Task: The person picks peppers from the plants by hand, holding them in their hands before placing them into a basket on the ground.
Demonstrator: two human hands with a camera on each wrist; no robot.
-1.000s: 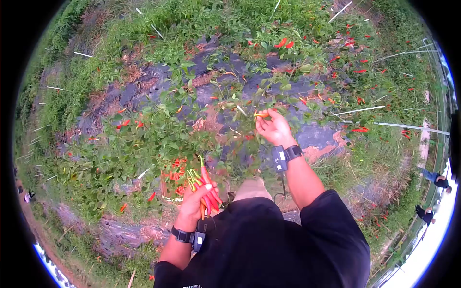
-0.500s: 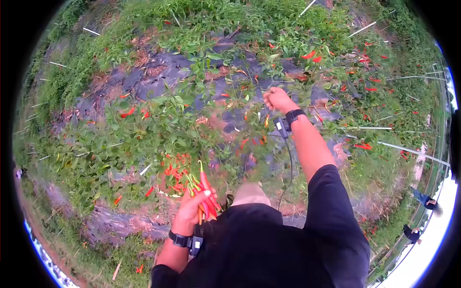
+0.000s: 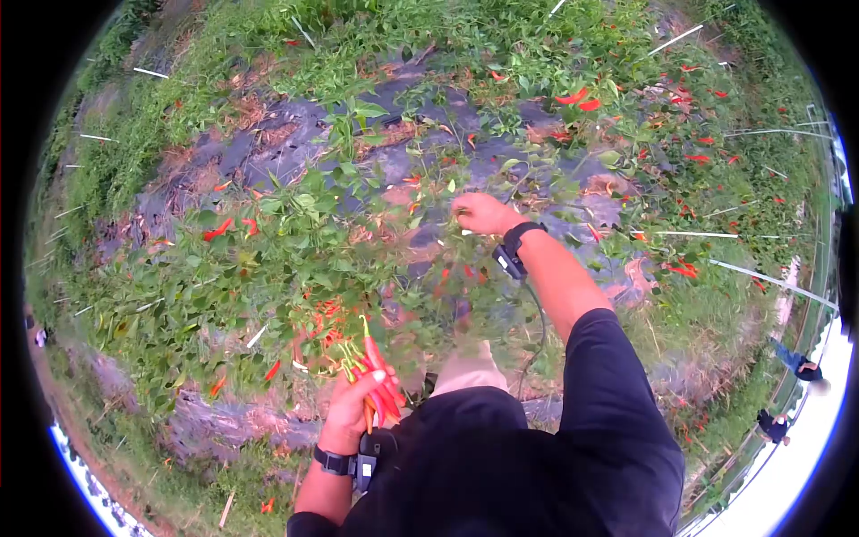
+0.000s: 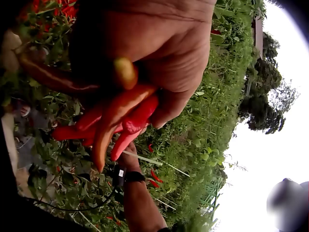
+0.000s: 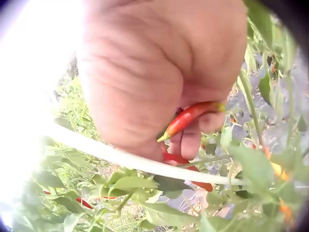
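My left hand (image 3: 349, 404) grips a bunch of red chili peppers (image 3: 373, 353) low in front of the body, green stems upward. In the left wrist view, several red and orange-brown chili peppers (image 4: 116, 113) stick out past the curled fingers. Farther forward, my right hand (image 3: 488, 215) reaches into the pepper plants. The right wrist view shows a small red chili pepper (image 5: 190, 117) held in its curled fingers. A second red chili pepper (image 5: 200, 185) is at the fingertips, partly behind a pale stake (image 5: 145, 164); thumb and fingertips are partly hidden.
Leafy pepper plants (image 3: 304, 210) with red fruit surround the hands, over dark plastic sheeting (image 3: 295, 121). A heap of red peppers (image 3: 327, 313) lies just beyond the left hand. White stakes (image 3: 689, 234) stick out among the rows. Two people (image 3: 801, 365) are at the far right.
My right hand first went forward, then came back down and to the left among the plants, its palm turning away from the head camera. The left hand keeps its bunch of chili peppers.
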